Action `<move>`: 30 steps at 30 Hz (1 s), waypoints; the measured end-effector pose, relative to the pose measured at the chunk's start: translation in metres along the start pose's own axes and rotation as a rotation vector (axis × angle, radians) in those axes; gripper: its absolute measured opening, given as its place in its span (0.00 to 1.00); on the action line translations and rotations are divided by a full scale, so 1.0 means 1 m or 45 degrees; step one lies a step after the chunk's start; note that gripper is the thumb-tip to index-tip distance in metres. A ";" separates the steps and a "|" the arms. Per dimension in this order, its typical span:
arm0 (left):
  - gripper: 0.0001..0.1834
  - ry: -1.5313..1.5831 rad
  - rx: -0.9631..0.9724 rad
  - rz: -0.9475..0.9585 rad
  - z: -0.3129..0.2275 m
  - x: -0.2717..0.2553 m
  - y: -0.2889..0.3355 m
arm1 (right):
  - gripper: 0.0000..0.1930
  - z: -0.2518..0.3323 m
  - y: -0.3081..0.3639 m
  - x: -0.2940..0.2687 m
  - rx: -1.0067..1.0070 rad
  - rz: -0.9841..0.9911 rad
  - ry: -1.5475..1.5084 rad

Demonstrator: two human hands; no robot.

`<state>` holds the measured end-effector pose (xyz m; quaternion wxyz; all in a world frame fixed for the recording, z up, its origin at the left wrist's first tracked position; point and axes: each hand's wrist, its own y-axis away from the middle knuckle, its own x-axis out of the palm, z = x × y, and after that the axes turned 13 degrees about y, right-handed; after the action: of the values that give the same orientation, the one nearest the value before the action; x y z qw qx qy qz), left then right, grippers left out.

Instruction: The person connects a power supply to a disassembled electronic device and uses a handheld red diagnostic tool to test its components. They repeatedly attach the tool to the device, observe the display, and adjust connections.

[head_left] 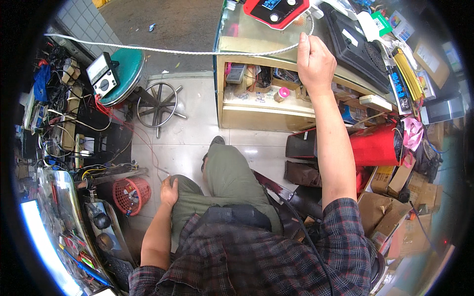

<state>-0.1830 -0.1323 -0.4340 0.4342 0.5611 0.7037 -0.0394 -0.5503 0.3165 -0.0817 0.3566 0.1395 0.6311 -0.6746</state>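
My right hand (pixel 317 64) reaches far forward over the glass-topped counter, its fingers curled closed. A white braided cord (pixel 197 52) meets it at the thumb and index finger. The cord stretches away to the far left and loops up beside a red device (pixel 276 11) with a small screen and round knobs. My left hand (pixel 169 191) is at my left knee with its fingers closed. A thin red test lead (pixel 148 144) runs to its fingertips from a multimeter (pixel 102 76) standing on a green round stool (pixel 129 69). The lead's tip is hidden.
A shelved counter (pixel 266 121) stands ahead, with a black panel-like case (pixel 353 44) on top. Tangled cables and power strips (pixel 74 113) fill the left side. A red basket (pixel 132 196) is near my left leg; cardboard boxes (pixel 380 212) and a red bag (pixel 370 145) crowd the right.
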 end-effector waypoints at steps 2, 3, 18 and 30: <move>0.33 -0.029 -0.023 0.002 -0.002 0.001 0.000 | 0.20 -0.001 0.001 0.001 -0.020 -0.022 -0.035; 0.33 -0.041 -0.026 0.003 -0.004 0.002 0.000 | 0.20 -0.002 0.001 0.001 -0.031 -0.035 -0.053; 0.33 -0.107 -0.112 0.027 -0.022 0.007 -0.003 | 0.18 -0.005 0.001 0.004 -0.119 -0.113 -0.075; 0.33 -0.072 -0.078 0.022 -0.019 0.006 -0.002 | 0.17 -0.002 0.000 0.003 -0.109 -0.077 -0.033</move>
<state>-0.1951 -0.1182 -0.4265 0.4711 0.5522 0.6872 -0.0298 -0.5528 0.3177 -0.0843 0.3500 0.0963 0.6587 -0.6591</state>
